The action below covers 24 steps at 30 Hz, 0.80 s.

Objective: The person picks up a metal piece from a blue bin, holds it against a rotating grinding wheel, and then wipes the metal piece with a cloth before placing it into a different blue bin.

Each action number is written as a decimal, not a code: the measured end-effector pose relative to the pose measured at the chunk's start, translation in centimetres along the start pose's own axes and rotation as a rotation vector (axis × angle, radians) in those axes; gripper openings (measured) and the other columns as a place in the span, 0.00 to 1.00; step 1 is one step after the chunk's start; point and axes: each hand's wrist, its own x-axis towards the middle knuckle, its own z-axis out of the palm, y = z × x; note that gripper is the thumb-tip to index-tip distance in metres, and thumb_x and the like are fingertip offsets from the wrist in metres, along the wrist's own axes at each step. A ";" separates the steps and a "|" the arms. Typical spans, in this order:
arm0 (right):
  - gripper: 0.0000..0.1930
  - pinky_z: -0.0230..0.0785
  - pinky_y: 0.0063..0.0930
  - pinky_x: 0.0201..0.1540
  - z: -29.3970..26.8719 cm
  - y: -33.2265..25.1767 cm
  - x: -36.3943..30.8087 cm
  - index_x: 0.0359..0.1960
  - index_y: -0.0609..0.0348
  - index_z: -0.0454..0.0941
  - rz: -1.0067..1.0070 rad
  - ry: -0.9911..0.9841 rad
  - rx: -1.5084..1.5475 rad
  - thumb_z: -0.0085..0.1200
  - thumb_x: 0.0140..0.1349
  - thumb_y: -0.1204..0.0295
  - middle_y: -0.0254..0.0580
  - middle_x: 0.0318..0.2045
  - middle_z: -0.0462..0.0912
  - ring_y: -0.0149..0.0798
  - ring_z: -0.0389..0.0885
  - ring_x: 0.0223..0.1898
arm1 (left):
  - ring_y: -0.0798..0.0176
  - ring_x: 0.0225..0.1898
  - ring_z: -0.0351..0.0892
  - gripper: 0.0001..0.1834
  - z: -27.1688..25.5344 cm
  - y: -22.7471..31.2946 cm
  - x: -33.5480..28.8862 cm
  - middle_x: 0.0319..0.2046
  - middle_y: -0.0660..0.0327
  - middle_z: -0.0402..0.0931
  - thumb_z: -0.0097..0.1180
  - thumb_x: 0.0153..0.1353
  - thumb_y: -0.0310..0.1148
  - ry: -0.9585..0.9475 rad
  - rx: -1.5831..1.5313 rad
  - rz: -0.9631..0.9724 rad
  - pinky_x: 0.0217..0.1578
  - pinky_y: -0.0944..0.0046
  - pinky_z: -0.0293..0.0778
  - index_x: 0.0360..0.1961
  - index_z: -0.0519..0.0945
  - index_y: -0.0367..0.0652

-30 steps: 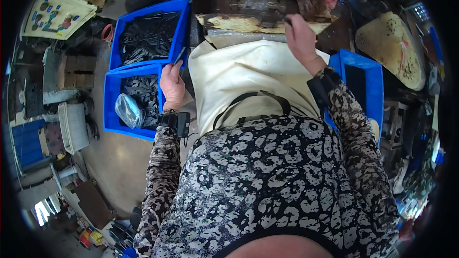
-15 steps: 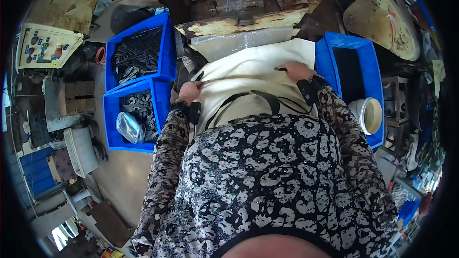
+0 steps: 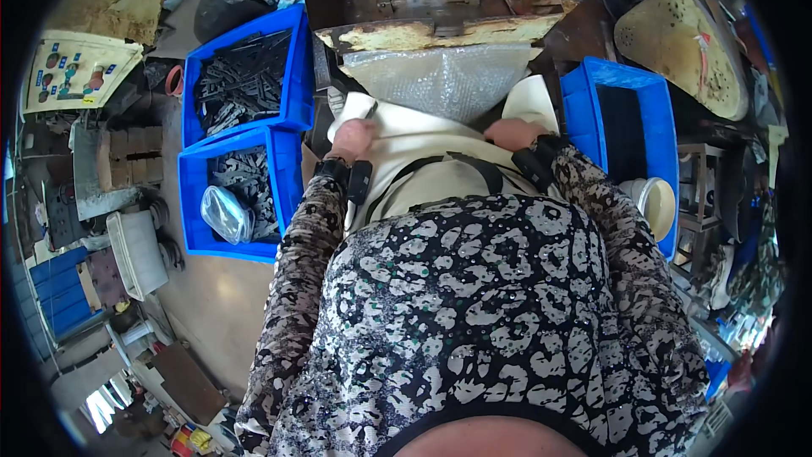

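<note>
Across my lap lies a cream cloth (image 3: 431,129), like an apron, with a black strap (image 3: 461,162) showing at my waist. My left hand (image 3: 353,139) is closed over the cloth's left part, and a thin dark strip (image 3: 372,108) sticks up from its fingers. On the other side, my right hand (image 3: 510,133) is closed, its fingers pointing left. A small dark piece (image 3: 489,140) shows at its fingertips, mostly hidden. Whether the hands also pinch the cloth I cannot tell.
Two blue bins (image 3: 289,118) of dark strips stand at my left, the nearer with a clear plastic bag (image 3: 227,213). Another blue bin (image 3: 578,110) with a white tub (image 3: 655,207) is at my right. Ahead are bubble wrap (image 3: 436,76) and a worn board edge (image 3: 440,32).
Both hands have moved inward, closer together, the left also slightly forward. The cloth's far edge has dropped toward me in the middle, showing more bubble wrap.
</note>
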 end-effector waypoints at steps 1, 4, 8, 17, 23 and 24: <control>0.10 0.71 0.48 0.38 0.5 0.3 0.2 0.39 0.56 0.75 -0.011 -0.144 -0.049 0.46 0.59 0.67 0.48 0.34 0.81 0.54 0.78 0.38 | 0.49 0.44 0.79 0.15 0.6 -0.1 -0.5 0.37 0.51 0.81 0.49 0.56 0.35 0.028 0.047 -0.027 0.47 0.55 0.74 0.41 0.84 0.54; 0.10 0.71 0.47 0.39 1.2 1.6 0.7 0.38 0.56 0.76 0.054 0.152 -0.128 0.47 0.58 0.68 0.47 0.33 0.80 0.53 0.78 0.38 | 0.49 0.44 0.79 0.14 1.6 -0.7 -1.7 0.36 0.52 0.81 0.49 0.56 0.35 0.066 0.144 -0.075 0.46 0.55 0.75 0.39 0.84 0.53; 0.10 0.72 0.46 0.40 -0.1 4.6 0.3 0.37 0.55 0.76 0.328 0.247 -0.265 0.49 0.54 0.69 0.44 0.32 0.80 0.50 0.77 0.40 | 0.48 0.43 0.80 0.13 -0.2 -0.8 -1.5 0.36 0.52 0.81 0.49 0.55 0.35 0.111 0.237 -0.252 0.45 0.56 0.75 0.38 0.83 0.52; 0.10 0.72 0.46 0.38 1.8 3.0 0.4 0.35 0.54 0.77 -0.244 0.387 -0.003 0.51 0.50 0.73 0.43 0.33 0.80 0.51 0.77 0.40 | 0.46 0.40 0.80 0.12 -0.3 3.1 -1.8 0.34 0.51 0.81 0.52 0.52 0.35 0.293 -0.060 0.165 0.43 0.53 0.76 0.36 0.84 0.48; 0.10 0.71 0.44 0.41 1.7 4.1 2.2 0.36 0.54 0.75 0.079 0.251 -0.130 0.49 0.51 0.74 0.44 0.34 0.79 0.50 0.77 0.42 | 0.48 0.42 0.80 0.12 0.7 2.1 -0.2 0.37 0.52 0.81 0.53 0.52 0.37 -0.075 0.280 -0.093 0.45 0.53 0.75 0.35 0.84 0.47; 0.10 0.71 0.44 0.41 1.5 4.2 2.3 0.36 0.55 0.74 0.097 0.325 -0.195 0.50 0.51 0.74 0.44 0.33 0.79 0.50 0.77 0.41 | 0.48 0.42 0.80 0.12 0.7 1.7 -0.1 0.37 0.52 0.81 0.53 0.52 0.37 -0.054 0.263 -0.058 0.45 0.53 0.75 0.35 0.84 0.47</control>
